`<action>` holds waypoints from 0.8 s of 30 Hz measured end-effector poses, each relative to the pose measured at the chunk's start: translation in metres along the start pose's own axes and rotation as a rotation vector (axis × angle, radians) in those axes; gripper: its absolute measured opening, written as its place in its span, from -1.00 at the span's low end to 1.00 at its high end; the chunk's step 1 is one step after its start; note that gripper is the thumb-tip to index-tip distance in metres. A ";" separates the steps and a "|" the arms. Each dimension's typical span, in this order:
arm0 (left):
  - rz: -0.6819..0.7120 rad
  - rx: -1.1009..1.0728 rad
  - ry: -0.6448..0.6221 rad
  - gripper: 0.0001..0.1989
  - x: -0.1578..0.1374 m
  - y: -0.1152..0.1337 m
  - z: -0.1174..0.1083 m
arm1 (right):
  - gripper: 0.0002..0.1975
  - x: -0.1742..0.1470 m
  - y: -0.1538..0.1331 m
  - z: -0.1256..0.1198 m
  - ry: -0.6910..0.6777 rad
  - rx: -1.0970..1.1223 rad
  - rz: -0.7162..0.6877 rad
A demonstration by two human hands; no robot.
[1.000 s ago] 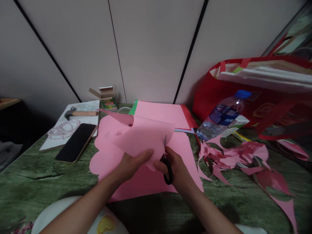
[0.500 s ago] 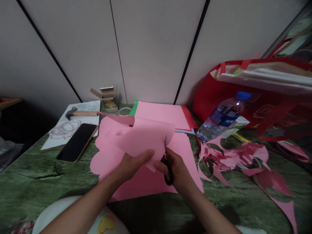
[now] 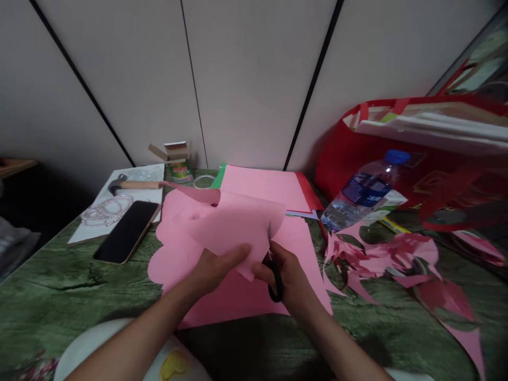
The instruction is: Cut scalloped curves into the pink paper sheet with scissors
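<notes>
My left hand [image 3: 222,264] is closed on a sheet of pink paper [image 3: 234,225], with the thumb on top and the other fingers hidden beneath it. A pair of black-handled scissors [image 3: 275,280] is in my right hand [image 3: 291,272], its thumb and fingers in the loops. The scissor blades lie at the sheet's right part, along a cut in its edge. Under the held sheet are scallop-edged pink paper [image 3: 170,264] on the left and more flat pink sheets [image 3: 222,304].
A phone [image 3: 127,233], a hammer [image 3: 137,185], clear beads [image 3: 107,210] and a small opened box [image 3: 178,161] stand to the left. Coloured paper [image 3: 262,185] lies behind. On the right are a water bottle [image 3: 361,190], a red bag [image 3: 341,148] and pink paper scraps [image 3: 381,254].
Both hands, the scissors and the pink sheet hold nearly the same position. The whole view has shifted very slightly.
</notes>
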State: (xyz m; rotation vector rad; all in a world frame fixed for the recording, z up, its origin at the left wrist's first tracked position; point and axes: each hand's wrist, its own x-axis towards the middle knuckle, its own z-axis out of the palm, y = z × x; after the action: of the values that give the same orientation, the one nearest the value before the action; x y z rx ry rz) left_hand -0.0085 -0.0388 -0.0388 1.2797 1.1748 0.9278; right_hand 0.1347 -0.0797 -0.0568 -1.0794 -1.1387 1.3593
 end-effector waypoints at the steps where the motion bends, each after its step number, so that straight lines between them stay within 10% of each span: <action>1: 0.000 -0.002 0.005 -0.61 0.000 -0.001 0.000 | -0.68 0.000 0.000 0.000 -0.006 -0.002 -0.001; 24: -0.027 -0.145 -0.010 -0.68 0.003 0.000 -0.003 | -0.76 0.001 -0.003 0.002 0.055 -0.058 0.086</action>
State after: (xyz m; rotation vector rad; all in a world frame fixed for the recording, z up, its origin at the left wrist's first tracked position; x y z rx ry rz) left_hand -0.0106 -0.0348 -0.0392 1.1484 1.0938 0.9681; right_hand 0.1326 -0.0789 -0.0536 -1.2118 -1.1084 1.3618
